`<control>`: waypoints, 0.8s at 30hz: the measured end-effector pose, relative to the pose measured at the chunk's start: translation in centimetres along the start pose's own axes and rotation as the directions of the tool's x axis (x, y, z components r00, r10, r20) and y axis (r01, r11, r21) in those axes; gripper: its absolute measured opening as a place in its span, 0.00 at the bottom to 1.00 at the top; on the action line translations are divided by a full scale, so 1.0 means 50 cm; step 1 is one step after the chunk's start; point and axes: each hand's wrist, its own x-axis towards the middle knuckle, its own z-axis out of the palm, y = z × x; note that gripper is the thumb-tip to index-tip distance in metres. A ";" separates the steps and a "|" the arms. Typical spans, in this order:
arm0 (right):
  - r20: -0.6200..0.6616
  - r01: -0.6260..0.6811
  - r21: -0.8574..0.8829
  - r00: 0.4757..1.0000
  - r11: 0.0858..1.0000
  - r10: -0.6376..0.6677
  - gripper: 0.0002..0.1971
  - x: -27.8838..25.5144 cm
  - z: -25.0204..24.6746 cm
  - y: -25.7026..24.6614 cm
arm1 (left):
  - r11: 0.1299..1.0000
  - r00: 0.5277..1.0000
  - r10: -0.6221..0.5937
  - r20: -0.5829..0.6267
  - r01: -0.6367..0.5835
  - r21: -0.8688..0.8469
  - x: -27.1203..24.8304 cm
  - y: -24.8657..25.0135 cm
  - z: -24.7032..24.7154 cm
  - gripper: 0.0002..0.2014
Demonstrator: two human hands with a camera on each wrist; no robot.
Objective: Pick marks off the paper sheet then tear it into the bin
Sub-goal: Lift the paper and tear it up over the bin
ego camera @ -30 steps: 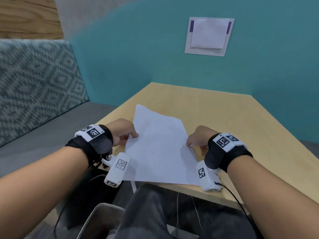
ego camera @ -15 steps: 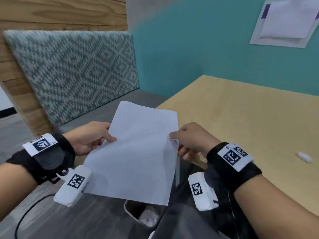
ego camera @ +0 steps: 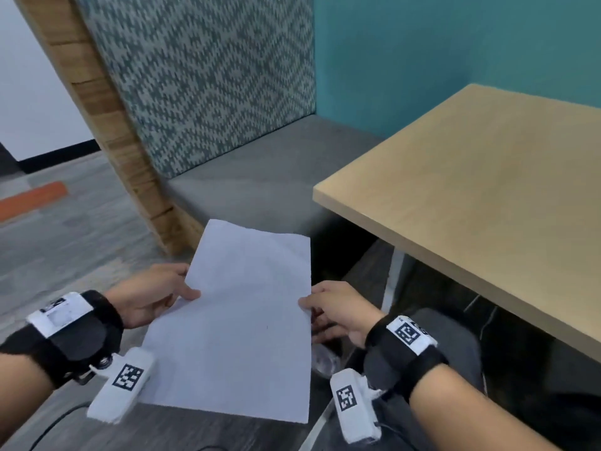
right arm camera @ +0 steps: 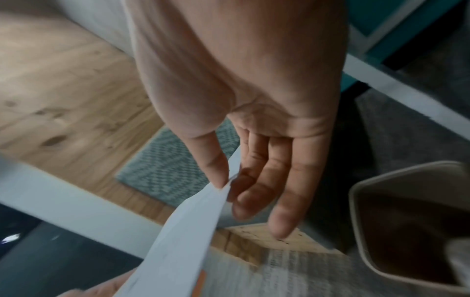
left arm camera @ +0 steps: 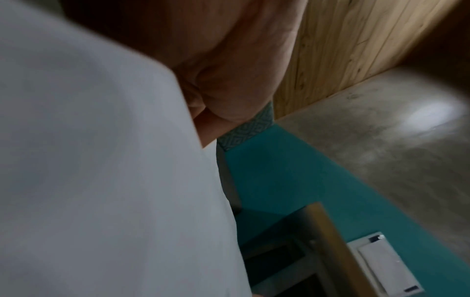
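Paper sheet (ego camera: 240, 320) between left hand (ego camera: 153, 296), right hand (ego camera: 338, 312)

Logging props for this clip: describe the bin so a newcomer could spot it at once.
Start at the wooden table on the right and drop to the floor by its near corner. There, below the paper sheet that both hands hold, sits the bin: a beige, round-cornered open tub with a dark inside, clearest in the right wrist view.

A booth in an office lounge or café: a padded bench (ego camera: 260, 187) with a woven patterned backrest (ego camera: 208, 76), a pale wood table (ego camera: 481, 177), a teal wall (ego camera: 455, 40), timber panelling (left arm camera: 356, 50), carpet floor (ego camera: 65, 229).
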 end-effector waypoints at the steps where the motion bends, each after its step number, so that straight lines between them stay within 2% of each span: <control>1: 0.010 -0.057 0.006 0.998 0.998 0.057 0.04 0.019 -0.003 0.018 | 1.000 1.000 -0.018 -0.014 0.019 0.018 0.028 -0.025 0.005 0.18; 5: -0.004 -0.254 -0.039 0.967 0.967 0.254 0.07 0.099 -0.023 0.094 | 0.990 0.990 -0.141 0.022 0.141 0.007 0.141 -0.126 0.051 0.14; 7: -0.015 -0.350 -0.050 0.937 0.935 0.350 0.06 0.138 -0.034 0.131 | 0.975 0.972 -0.222 0.074 0.221 0.019 0.192 -0.169 0.086 0.19; 8: -0.028 -0.392 -0.063 0.920 0.918 0.391 0.07 0.156 -0.042 0.146 | 0.968 0.964 -0.250 0.090 0.250 0.005 0.210 -0.186 0.108 0.17; 9: -0.053 -0.418 -0.083 0.908 0.905 0.415 0.08 0.171 -0.050 0.157 | 0.960 0.955 -0.280 0.101 0.281 0.007 0.222 -0.198 0.132 0.13; 12: -0.145 -0.444 -0.120 0.892 0.888 0.427 0.11 0.221 -0.084 0.184 | 0.924 0.911 -0.378 0.165 0.383 0.001 0.265 -0.234 0.204 0.18; 15: -0.163 -0.472 -0.118 0.877 0.874 0.452 0.19 0.272 -0.126 0.223 | 0.892 0.879 -0.440 0.183 0.451 -0.021 0.310 -0.265 0.255 0.19; 18: -0.205 -0.487 -0.098 0.863 0.868 0.461 0.05 0.336 -0.176 0.283 | 0.869 0.861 -0.484 0.158 0.494 -0.031 0.348 -0.298 0.307 0.19; 19: -0.208 -0.489 -0.076 0.860 0.869 0.466 0.17 0.351 -0.191 0.303 | 0.865 0.858 -0.494 0.143 0.502 -0.024 0.362 -0.312 0.323 0.20; 20: -0.168 -0.503 -0.058 0.856 0.862 0.489 0.22 0.354 -0.203 0.312 | 0.857 0.850 -0.509 0.137 0.515 -0.014 0.370 -0.321 0.343 0.21; 22: -0.134 -0.546 -0.049 0.833 0.836 0.536 0.20 0.349 -0.214 0.302 | 0.844 0.840 -0.530 0.119 0.536 -0.028 0.384 -0.334 0.378 0.21; 23: -0.112 -0.566 -0.054 0.822 0.822 0.559 0.23 0.345 -0.214 0.292 | 0.842 0.840 -0.535 0.094 0.539 -0.027 0.390 -0.340 0.390 0.21; 24: -0.099 -0.583 -0.071 0.811 0.809 0.576 0.31 0.344 -0.215 0.291 | 0.844 0.842 -0.532 0.091 0.536 -0.027 0.396 -0.340 0.400 0.21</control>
